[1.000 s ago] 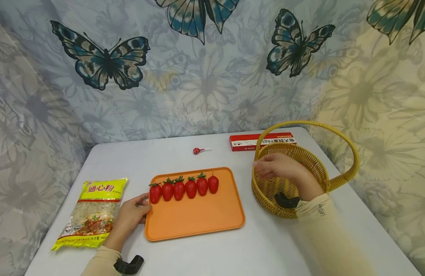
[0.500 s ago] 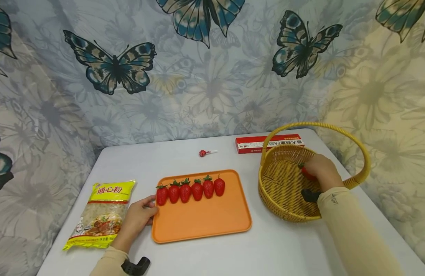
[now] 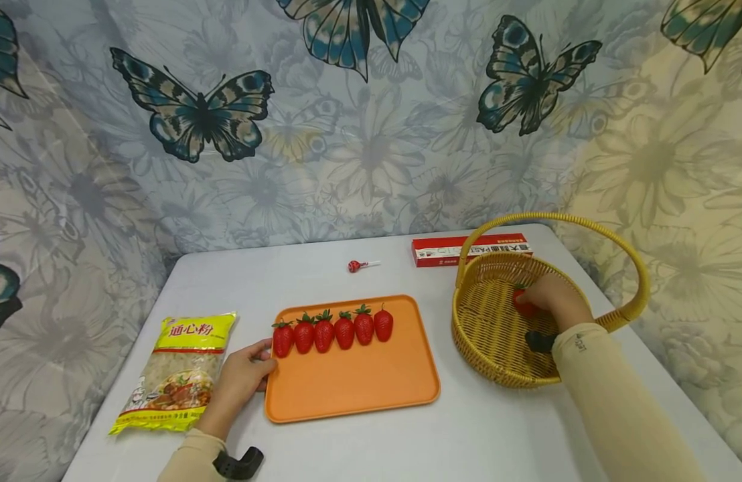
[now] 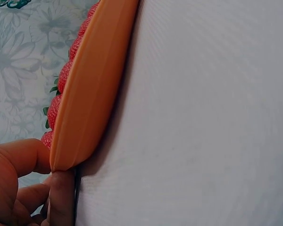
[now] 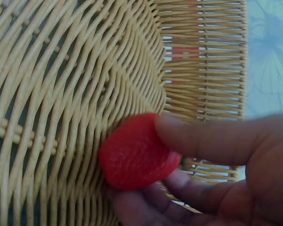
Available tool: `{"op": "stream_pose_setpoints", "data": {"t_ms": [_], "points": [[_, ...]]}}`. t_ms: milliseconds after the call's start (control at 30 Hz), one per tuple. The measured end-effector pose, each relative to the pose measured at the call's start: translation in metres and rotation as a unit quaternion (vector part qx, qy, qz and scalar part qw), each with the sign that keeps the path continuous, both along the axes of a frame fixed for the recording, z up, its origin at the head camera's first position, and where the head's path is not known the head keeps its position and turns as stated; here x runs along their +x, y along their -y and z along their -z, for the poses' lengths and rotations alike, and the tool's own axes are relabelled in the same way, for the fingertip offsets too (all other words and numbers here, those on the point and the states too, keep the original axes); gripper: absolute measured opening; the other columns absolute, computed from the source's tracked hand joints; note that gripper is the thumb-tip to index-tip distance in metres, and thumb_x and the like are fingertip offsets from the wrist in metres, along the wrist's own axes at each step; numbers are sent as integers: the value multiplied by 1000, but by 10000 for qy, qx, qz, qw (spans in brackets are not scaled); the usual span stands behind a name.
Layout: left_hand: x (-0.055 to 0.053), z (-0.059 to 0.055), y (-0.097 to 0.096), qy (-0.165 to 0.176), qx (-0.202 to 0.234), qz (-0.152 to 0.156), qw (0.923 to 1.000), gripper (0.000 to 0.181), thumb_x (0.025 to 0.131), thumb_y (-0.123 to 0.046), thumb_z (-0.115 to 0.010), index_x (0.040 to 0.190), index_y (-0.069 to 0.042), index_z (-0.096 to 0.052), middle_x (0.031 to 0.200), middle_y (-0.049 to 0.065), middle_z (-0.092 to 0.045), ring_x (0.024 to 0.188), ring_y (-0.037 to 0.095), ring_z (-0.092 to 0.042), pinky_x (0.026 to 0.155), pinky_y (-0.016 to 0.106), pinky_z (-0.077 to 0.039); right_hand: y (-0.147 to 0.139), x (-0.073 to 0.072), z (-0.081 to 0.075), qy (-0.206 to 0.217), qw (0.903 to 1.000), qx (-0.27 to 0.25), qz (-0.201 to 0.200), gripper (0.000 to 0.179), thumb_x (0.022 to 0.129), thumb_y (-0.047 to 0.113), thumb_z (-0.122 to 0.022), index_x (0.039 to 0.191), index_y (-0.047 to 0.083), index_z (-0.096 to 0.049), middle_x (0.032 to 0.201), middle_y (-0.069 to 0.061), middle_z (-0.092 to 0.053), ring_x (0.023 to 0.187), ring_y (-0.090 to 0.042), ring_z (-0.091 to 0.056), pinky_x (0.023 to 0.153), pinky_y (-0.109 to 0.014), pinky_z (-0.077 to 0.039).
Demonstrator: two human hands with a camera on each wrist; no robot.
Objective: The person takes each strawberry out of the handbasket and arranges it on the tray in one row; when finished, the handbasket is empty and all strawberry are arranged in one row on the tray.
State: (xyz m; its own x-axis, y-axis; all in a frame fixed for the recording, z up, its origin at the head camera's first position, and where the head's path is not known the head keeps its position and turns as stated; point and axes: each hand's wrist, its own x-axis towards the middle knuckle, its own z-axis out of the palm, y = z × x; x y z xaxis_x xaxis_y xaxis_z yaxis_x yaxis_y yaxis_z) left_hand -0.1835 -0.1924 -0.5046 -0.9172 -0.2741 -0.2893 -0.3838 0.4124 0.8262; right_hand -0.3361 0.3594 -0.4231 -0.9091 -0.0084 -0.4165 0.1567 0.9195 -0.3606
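Observation:
My right hand (image 3: 548, 298) is down inside the yellow wicker basket (image 3: 488, 361), pinching a red strawberry (image 3: 522, 302) between thumb and fingers. The right wrist view shows that strawberry (image 5: 137, 153) just above the woven basket wall (image 5: 61, 94). Several strawberries (image 3: 335, 330) stand in a row along the far part of the orange tray (image 3: 353, 381). My left hand (image 3: 244, 375) holds the tray's left near corner, thumb on top. In the left wrist view, its fingers (image 4: 61, 197) sit under the tray's edge (image 4: 89, 94).
A yellow bag of pasta (image 3: 175, 371) lies at the left of the white table (image 3: 407, 442). A red lollipop (image 3: 354, 266) and a red box (image 3: 461, 249) lie near the far edge. A butterfly-patterned cloth hangs behind.
My right hand went from the basket's near left rim to deep inside it and took hold of a strawberry, then lifted it slightly leftward. The left hand stayed on the tray.

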Motion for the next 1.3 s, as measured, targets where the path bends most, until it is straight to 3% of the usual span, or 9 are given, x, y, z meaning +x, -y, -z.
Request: {"op": "stream_pose_setpoints", "data": {"t_ms": [200,400,500,633,733,800,1000,1100,1300], "points": [[0,1,1,-10,10,30,10000,51,85,-11,-64,135,-4,-58,102,9,-54,68,16,-56,55,29,-55,3,-2,-1,92,9981,-580,-185,41,92,31,-64,92,-10,-63,82,-15,-59,77,-30,-53,71,-42,-47],[-2,1,3,3,-75,99,9999,50,86,-14,-63,135,-5,-58,103,9,-54,70,17,-56,56,28,-55,38,23,-38,-259,9935,-1041,-384,36,96,33,-61,86,-1,-53,77,-10,-54,72,-24,-49,63,-35,-42],[-1,1,2,1,-27,87,10000,50,86,-14,-63,135,-5,-58,103,9,-54,70,16,-57,56,28,-55,63,42,-56,-511,9898,-1275,-375,47,95,33,-64,112,-9,-53,98,-18,-59,86,-30,-54,70,-38,-49],[-1,1,1,0,15,47,10000,50,85,-12,-63,134,-4,-58,103,9,-54,69,16,-57,55,28,-55,98,61,-61,-685,9761,-2017,-424,53,93,28,-68,125,-10,-49,110,-22,-58,94,-31,-57,79,-42,-53],[-1,1,1,13,-15,37,10000,50,86,-13,-63,135,-4,-58,104,9,-54,70,16,-56,55,28,-55,129,68,-49,-571,9659,-2477,-495,46,92,24,-70,122,-5,-51,107,-18,-59,92,-27,-59,79,-40,-54],[-1,1,1,16,-24,20,10000,50,86,-13,-63,135,-5,-58,104,9,-54,71,16,-56,56,28,-55,150,68,-36,-439,9668,-2468,-498,42,92,21,-70,120,-3,-51,104,-16,-59,90,-25,-59,76,-37,-54],[-2,1,0,19,-35,4,10000,51,86,-12,-63,135,-4,-57,104,10,-54,71,16,-57,57,28,-56,200,58,1,-555,9901,-1252,-307,37,91,17,-70,116,-2,-52,99,-15,-61,83,-24,-58,70,-35,-53],[-2,0,0,12,-34,-5,10000,50,86,-12,-63,135,-4,-57,104,10,-54,71,17,-57,57,29,-56,214,54,11,-743,9936,-802,-298,36,90,17,-71,114,-2,-53,100,-17,-62,85,-26,-58,75,-38,-52],[-1,-2,1,23,-99,1,9999,50,86,-13,-63,135,-4,-57,103,9,-54,70,16,-56,56,29,-56,225,50,26,-752,9949,-567,-363,38,89,17,-71,114,-5,-54,99,-18,-62,87,-27,-59,79,-40,-53]]}}
